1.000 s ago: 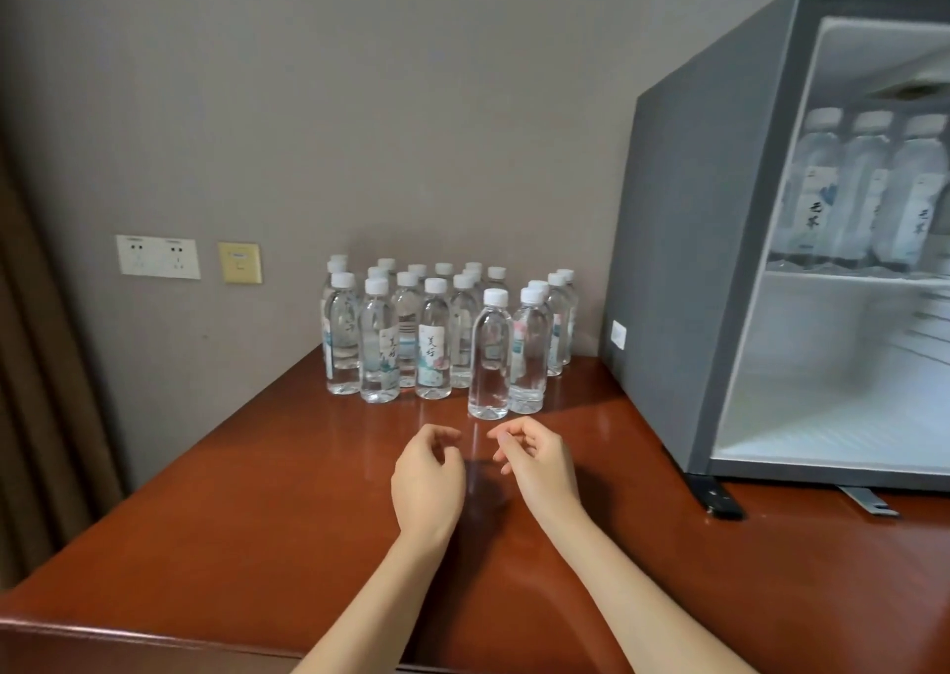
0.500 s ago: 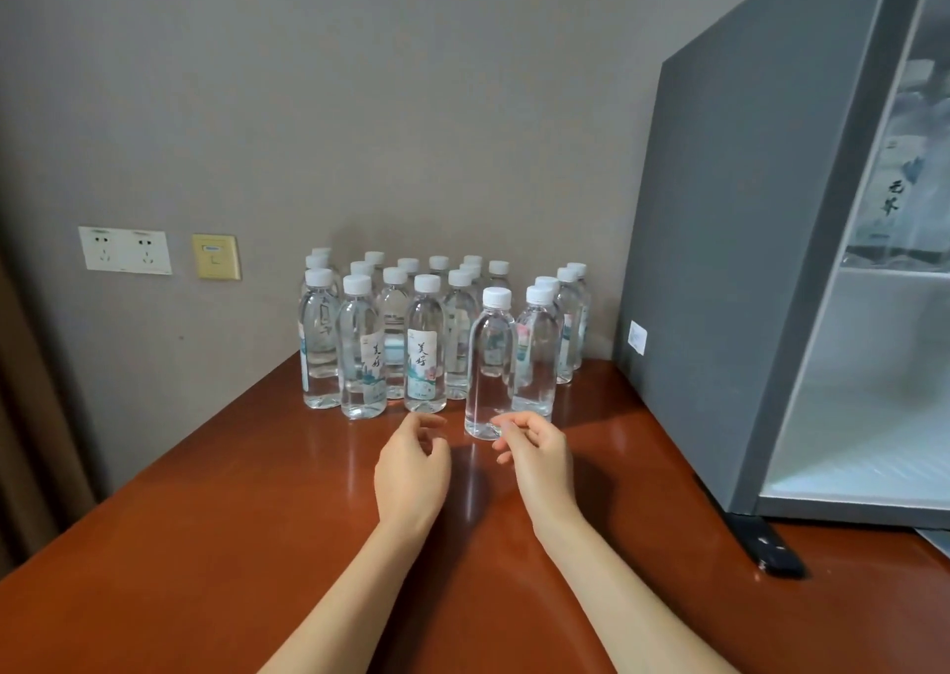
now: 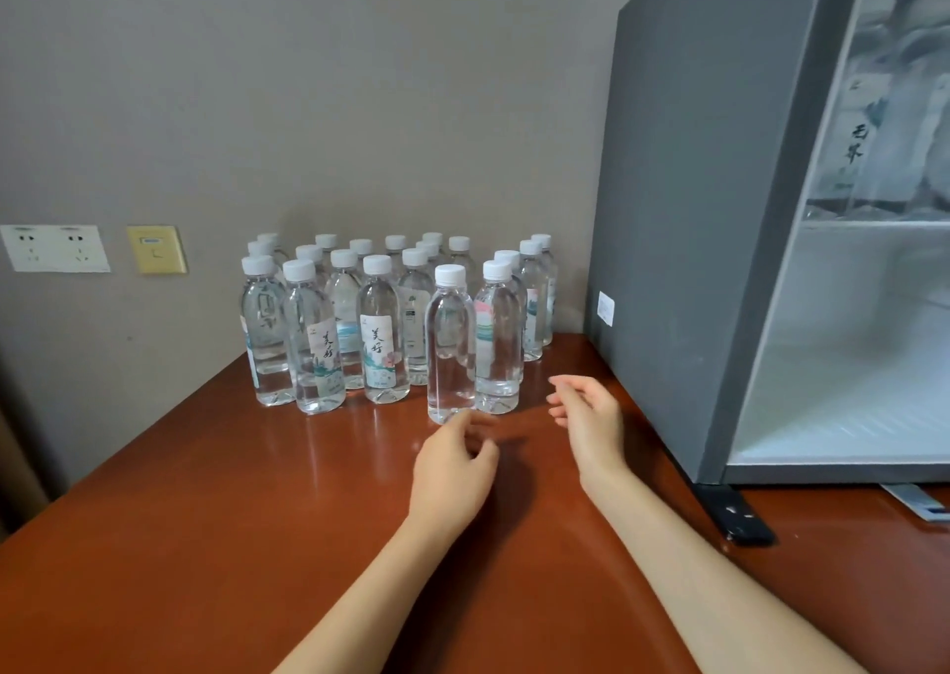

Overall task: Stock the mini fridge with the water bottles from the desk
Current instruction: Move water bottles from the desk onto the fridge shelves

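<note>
Reddish desk top (image 3: 205,519), grey wall (image 3: 360,82) behind. Noted water bottles (image 3: 380,324) grouped upright at far side, left of open mini fridge (image 3: 694,210). Observed left hand (image 3: 452,468) and right hand (image 3: 591,421) empty, loosely curled, near front bottle (image 3: 450,344). Judged it full, heavy, smooth; best gripped mid-body.

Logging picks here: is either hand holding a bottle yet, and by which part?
Nothing is held. The left hand is near the front bottle, no grip; the right hand is empty.
</note>
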Available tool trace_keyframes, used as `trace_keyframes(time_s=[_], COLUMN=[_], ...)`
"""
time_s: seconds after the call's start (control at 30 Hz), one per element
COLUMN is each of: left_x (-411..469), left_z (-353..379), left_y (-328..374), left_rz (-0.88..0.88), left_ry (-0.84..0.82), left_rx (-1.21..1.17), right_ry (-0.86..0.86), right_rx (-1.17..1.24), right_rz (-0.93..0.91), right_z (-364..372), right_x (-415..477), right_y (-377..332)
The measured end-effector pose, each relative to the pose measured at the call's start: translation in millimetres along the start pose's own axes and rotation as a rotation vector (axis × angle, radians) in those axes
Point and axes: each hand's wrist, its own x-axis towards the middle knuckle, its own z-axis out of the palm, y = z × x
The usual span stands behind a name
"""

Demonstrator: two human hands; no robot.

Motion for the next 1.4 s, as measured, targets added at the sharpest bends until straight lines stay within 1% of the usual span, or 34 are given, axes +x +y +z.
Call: trace_keyframes(time_s=[0.1, 0.2, 0.33, 0.43, 0.53, 0.67, 0.8, 0.93, 1.17, 1.4], left_x=[14, 34, 53, 62, 70, 83, 95, 102, 106, 104], left_z=[30, 53, 65, 72, 77, 82, 86, 88, 90, 88], left_y=[13, 22, 21, 15, 10, 8, 10, 12, 10, 8], left_rz=[-0.024, -0.042, -0.078, -0.072, -0.082, -0.076, -0.065, -0.081, -0.1, -0.096], left_ry=[-0.045, -0.063, -0.08, -0.1, -0.094, -0.107, -0.133, -0.118, -0.088, -0.09], left_rx=[-0.088, -0.124, -0.192, -0.242, -0.288, -0.261, -0.223, -0.258, -0.259, -0.27], right_ry=[-0.067, -0.08, -0.074, -0.029, 0.008, 0.003, -0.01, -0.024, -0.009, -0.045], right_rx=[0.071, 0.117, 0.065, 0.031, -0.071, -0.209, -0.269, -0.322, -0.345, -0.24], right_rz=[0.042, 0.05, 0.014, -0.006, -0.006, -0.004, -0.011, -0.016, -0.049, -0.006], right_z=[-13, -12, -2, 9, 21, 37, 47, 56, 64, 60], right_x=[15, 30, 56, 78, 100, 124, 141, 157, 171, 158], right_y=[3, 9, 20, 25, 31, 42, 45, 48, 52, 49])
